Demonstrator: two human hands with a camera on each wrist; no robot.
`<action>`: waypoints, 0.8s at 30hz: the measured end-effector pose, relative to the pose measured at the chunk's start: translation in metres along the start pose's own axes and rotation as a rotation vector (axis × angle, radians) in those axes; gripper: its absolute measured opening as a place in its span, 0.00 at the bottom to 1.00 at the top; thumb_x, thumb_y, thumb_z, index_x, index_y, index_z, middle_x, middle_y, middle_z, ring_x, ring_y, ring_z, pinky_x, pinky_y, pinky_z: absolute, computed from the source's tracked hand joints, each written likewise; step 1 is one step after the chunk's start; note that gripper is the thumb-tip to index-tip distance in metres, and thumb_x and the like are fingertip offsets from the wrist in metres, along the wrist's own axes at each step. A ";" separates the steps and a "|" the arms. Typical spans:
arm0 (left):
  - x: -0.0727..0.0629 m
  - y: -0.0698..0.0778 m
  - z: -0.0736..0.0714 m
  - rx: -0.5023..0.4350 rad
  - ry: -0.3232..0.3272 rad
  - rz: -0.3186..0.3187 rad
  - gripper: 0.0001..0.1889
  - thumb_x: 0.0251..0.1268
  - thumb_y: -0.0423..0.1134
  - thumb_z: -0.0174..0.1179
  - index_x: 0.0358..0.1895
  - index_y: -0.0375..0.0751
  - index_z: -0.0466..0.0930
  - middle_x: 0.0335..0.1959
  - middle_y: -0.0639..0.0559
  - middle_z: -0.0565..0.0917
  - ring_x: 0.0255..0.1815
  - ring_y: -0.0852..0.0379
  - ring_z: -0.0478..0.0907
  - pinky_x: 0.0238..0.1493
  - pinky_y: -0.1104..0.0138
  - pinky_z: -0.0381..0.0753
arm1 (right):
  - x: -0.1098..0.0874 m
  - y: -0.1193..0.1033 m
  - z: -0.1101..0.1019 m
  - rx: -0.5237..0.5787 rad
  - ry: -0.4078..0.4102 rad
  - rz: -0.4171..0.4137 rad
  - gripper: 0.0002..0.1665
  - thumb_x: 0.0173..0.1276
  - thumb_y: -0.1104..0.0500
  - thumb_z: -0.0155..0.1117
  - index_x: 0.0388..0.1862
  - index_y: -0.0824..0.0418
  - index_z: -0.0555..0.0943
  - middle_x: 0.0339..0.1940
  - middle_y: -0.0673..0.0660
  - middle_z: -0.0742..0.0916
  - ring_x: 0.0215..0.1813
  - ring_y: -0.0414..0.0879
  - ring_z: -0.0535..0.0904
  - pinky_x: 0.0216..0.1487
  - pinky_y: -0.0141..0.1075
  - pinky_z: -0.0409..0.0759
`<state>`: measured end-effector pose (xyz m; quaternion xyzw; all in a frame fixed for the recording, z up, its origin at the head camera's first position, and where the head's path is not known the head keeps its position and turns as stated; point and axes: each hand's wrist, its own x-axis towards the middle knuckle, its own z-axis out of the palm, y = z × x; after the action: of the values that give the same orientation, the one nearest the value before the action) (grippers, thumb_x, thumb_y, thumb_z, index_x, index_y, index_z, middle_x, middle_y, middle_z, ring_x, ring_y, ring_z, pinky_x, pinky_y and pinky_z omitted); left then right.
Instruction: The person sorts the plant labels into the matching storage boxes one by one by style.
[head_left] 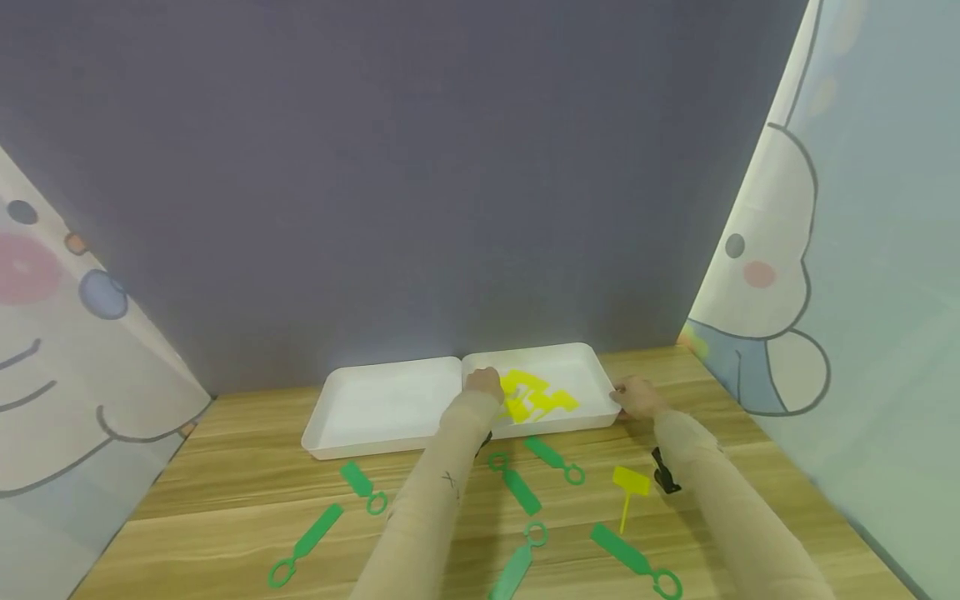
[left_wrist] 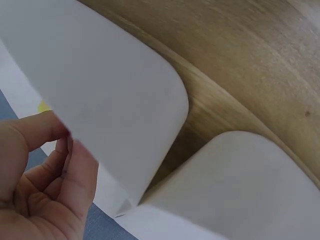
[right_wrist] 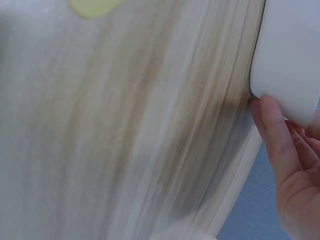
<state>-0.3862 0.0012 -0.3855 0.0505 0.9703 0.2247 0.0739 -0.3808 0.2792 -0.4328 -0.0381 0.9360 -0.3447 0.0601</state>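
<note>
Two shallow white trays stand side by side at the back of the table. My left hand (head_left: 484,383) is at the left wall of the right tray (head_left: 562,360), its fingers curled at the rim in the left wrist view. My right hand (head_left: 636,397) grips the same tray at its right side, fingers low against the outer wall (right_wrist: 285,65) and thumb near the rim. Flat yellow plant labels (head_left: 525,396) lie in a loose heap inside this tray. The left tray (head_left: 382,404) holds nothing.
Several green ring-ended tags, among them one at the left (head_left: 318,531) and one at the right (head_left: 621,548), lie scattered on the wooden table (head_left: 225,483). A yellow T-shaped label (head_left: 632,481) lies near the right forearm. A dark grey panel (head_left: 420,183) rises behind the trays.
</note>
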 end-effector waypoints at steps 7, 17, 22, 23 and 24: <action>-0.023 0.002 -0.010 -0.019 -0.004 0.054 0.08 0.64 0.30 0.52 0.43 0.29 0.74 0.31 0.40 0.82 0.29 0.53 0.80 0.32 0.66 0.83 | 0.004 0.006 0.001 0.025 0.004 -0.040 0.18 0.67 0.64 0.49 0.46 0.81 0.73 0.38 0.73 0.80 0.29 0.49 0.82 0.29 0.34 0.82; -0.018 -0.002 -0.006 0.032 0.036 0.063 0.07 0.60 0.29 0.56 0.41 0.30 0.75 0.33 0.40 0.83 0.37 0.48 0.82 0.38 0.64 0.83 | 0.000 -0.001 -0.001 -0.002 0.005 -0.006 0.17 0.67 0.68 0.47 0.47 0.82 0.72 0.41 0.75 0.80 0.31 0.48 0.82 0.31 0.34 0.83; -0.010 -0.004 -0.004 0.018 0.033 0.038 0.07 0.60 0.28 0.56 0.40 0.29 0.76 0.34 0.39 0.83 0.36 0.48 0.82 0.38 0.63 0.83 | 0.001 0.000 0.001 -0.003 0.002 0.002 0.17 0.67 0.68 0.47 0.47 0.82 0.72 0.41 0.75 0.80 0.31 0.49 0.82 0.31 0.34 0.83; -0.007 -0.005 -0.003 0.013 0.028 0.033 0.07 0.60 0.28 0.56 0.40 0.30 0.76 0.34 0.39 0.83 0.35 0.49 0.82 0.38 0.63 0.83 | 0.001 0.000 0.001 -0.002 0.001 0.000 0.16 0.67 0.69 0.47 0.47 0.82 0.72 0.41 0.75 0.79 0.31 0.50 0.82 0.31 0.34 0.83; -0.004 -0.007 -0.001 0.010 0.023 0.028 0.07 0.60 0.28 0.56 0.40 0.30 0.76 0.33 0.39 0.83 0.34 0.49 0.81 0.38 0.63 0.83 | 0.001 0.000 0.002 -0.004 0.001 -0.001 0.16 0.67 0.68 0.47 0.47 0.82 0.72 0.42 0.75 0.79 0.31 0.51 0.82 0.31 0.34 0.83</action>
<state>-0.3827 -0.0058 -0.3869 0.0620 0.9714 0.2213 0.0593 -0.3812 0.2783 -0.4343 -0.0385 0.9367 -0.3429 0.0595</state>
